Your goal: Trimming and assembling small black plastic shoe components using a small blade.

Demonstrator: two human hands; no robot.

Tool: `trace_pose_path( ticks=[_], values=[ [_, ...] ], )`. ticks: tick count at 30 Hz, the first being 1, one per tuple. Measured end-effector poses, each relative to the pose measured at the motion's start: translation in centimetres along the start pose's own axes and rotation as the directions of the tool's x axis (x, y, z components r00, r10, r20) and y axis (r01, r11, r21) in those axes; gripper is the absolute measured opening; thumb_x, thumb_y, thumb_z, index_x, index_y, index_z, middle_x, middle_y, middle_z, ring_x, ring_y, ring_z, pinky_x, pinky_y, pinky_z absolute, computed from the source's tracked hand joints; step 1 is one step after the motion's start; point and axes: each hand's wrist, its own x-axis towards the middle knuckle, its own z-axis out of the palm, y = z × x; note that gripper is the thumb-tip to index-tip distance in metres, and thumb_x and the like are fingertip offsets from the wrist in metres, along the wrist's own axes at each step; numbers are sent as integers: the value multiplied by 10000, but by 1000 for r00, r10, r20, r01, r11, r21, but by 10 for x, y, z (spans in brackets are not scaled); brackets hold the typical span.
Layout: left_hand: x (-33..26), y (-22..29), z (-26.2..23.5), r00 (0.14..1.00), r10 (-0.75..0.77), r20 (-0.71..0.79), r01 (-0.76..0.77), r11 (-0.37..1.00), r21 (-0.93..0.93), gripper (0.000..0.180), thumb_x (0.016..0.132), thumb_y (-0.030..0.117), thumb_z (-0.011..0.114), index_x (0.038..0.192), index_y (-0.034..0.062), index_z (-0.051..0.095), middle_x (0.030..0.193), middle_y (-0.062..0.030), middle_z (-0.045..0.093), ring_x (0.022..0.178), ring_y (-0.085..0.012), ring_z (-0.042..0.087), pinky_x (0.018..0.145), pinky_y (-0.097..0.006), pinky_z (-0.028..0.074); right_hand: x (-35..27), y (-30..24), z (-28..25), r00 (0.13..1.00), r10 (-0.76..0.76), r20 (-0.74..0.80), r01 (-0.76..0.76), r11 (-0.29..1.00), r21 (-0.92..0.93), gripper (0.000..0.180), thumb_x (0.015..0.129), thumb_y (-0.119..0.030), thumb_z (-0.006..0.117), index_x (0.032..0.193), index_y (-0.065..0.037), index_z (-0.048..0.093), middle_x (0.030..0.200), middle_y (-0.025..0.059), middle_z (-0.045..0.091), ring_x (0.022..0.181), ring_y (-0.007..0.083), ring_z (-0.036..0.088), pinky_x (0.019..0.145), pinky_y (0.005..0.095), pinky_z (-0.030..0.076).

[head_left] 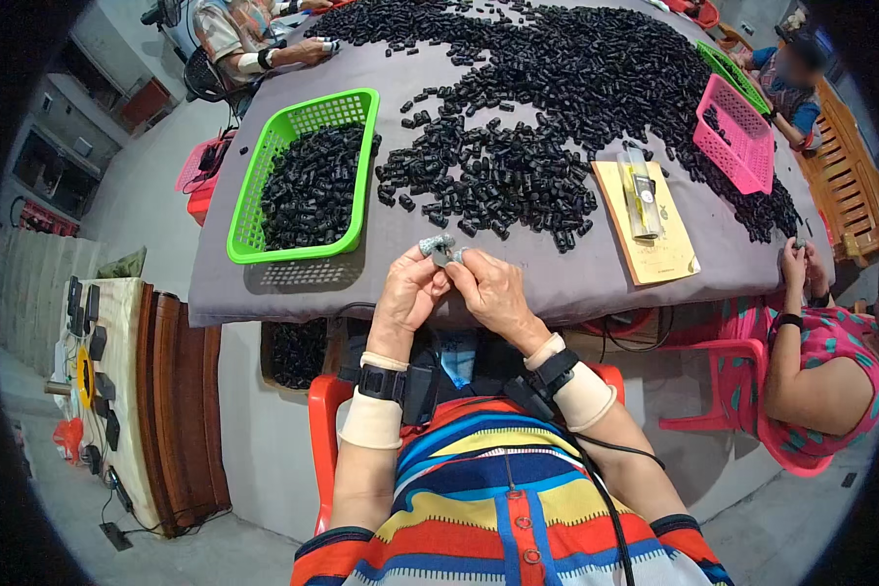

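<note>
**Both hands pinch one small part at the table edge**

The left hand (410, 293) and right hand (493, 293) meet above the near edge of the grey table (596, 278), fingertips in grey covers closed on a small dark part (441, 256) between them; its shape is too small to tell. Just beyond lies a heap of black parts (518, 176). A green basket (254, 186) of the same parts sits to the left, a pink basket (742, 146) far right.
</note>
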Motion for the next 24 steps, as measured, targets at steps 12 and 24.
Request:
trace_pose_path(
  ticks=[12, 24],
  values=[
    [-1, 3, 2, 1000, -14, -15, 15, 999, 53, 197, 845, 16, 521, 1037, -18, 553, 822, -47, 581, 585, -68, 486, 513, -183, 409, 1, -2, 5, 999, 2, -35, -3, 1000, -20, 220, 846, -219, 571, 718, -51, 511, 676, 118, 555, 619, 328, 564, 502, 413, 422],
    [2, 1, -7, 999, -39, 18, 39, 999, -10, 219, 862, 15, 508, 1073, -22, 554, 828, -68, 599, 603, -98, 517, 528, -216, 416, -1, 3, -4, 999, -36, 6, 36, 999, 25, 211, 841, -209, 573, 712, -56, 508, 663, 119, 547, 610, 327, 558, 498, 404, 417]
  ],
)
